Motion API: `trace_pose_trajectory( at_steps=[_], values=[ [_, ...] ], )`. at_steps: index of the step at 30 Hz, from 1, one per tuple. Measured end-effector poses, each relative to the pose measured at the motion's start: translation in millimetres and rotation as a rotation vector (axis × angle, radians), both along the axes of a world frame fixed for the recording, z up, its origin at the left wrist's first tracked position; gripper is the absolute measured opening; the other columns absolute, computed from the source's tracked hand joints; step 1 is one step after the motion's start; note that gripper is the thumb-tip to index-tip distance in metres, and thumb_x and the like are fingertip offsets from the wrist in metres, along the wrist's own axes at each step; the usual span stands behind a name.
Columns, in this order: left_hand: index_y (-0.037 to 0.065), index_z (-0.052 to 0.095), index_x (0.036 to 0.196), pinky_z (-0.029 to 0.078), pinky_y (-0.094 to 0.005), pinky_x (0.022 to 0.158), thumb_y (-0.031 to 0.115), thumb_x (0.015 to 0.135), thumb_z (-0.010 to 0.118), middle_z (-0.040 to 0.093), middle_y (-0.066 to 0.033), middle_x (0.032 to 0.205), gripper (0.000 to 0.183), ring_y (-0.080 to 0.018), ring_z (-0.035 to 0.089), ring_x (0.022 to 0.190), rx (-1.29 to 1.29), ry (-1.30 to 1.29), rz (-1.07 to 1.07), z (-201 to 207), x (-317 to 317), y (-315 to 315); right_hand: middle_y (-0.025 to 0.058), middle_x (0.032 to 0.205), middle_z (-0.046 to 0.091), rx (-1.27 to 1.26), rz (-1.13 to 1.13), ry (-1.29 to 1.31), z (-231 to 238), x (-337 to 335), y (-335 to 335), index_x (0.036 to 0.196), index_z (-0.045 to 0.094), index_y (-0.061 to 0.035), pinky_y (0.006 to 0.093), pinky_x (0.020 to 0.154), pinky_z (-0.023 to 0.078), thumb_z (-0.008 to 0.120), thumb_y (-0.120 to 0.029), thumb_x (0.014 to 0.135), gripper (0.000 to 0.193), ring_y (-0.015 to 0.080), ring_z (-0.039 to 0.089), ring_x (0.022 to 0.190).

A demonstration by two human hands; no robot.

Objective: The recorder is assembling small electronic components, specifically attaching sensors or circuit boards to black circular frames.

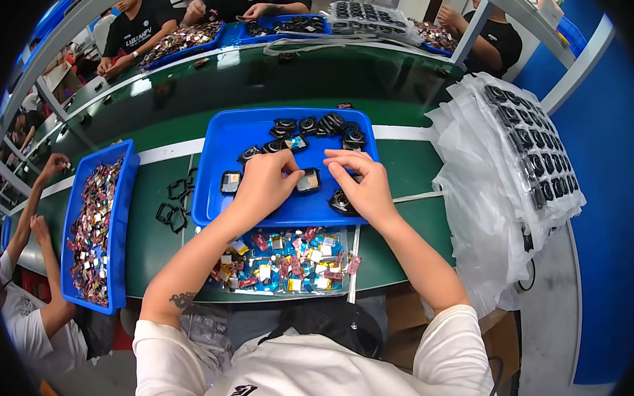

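"two bare hands over the blue tray (226, 138), right? what is the left one doing?"

"the left hand (265, 184) has its fingers curled in and drawn together, right at the left side of an open black casing (308, 181). i can't tell whether it grips the casing or something small; the hand itself blocks the view."

"and the right?"

"the right hand (367, 189) is looser. its fingers reach out toward the left, the thumb a little apart, and i see nothing gripped. a round-faced black part (341, 202) lies in the tray just under it."

"so where is the casing?"

"in the tray, between the two hands. another black frame (230, 182) lies left of the left hand, and a clump of black parts (329, 124) fills the far right corner."

"what else is on the bench (416, 237)?"

"a heap of small coloured components (295, 263) on the near side of the tray, a few empty black frames (173, 218) to its left, then a second blue tray (121, 237) full of small parts. over at the right, white plastic wrapping (471, 171) surrounds stacked black parts (534, 142)."
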State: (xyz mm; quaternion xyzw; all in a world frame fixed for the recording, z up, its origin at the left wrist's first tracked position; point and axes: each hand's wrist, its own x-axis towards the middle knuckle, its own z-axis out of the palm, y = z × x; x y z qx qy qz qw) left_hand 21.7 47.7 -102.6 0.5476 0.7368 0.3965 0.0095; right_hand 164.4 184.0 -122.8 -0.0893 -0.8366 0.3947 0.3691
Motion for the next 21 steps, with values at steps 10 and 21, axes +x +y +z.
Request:
trace_pose_trajectory(
  at_steps=[10,21],
  values=[
    [0.002,0.065,0.093,0.049,-0.0335,0.077,0.005,0.072,0.071,0.062,-0.0108,0.101,0.022,-0.0270,0.059,0.093,0.294,0.372,-0.014,41.0,22.8,-56.2,0.0077,0.088,0.069,0.108,-0.171,-0.135,17.8,-2.1,3.0,0.093,0.069,-0.0043,0.0342,0.083,0.048,0.061,-0.002,0.072,0.023,0.0217,0.059,0.099],
    [-0.002,0.066,0.082,0.050,-0.0364,0.064,0.023,0.079,0.068,0.063,-0.0153,0.074,0.026,-0.0305,0.062,0.073,-0.353,-0.136,-0.057,-144.1,113.1,-220.5,0.0042,0.069,0.063,0.194,0.893,-0.757,46.8,118.5,-101.5,0.074,0.065,-0.0061,0.0313,0.053,0.047,0.063,-0.025,0.084,0.021,0.0205,0.062,0.062]
  ],
)
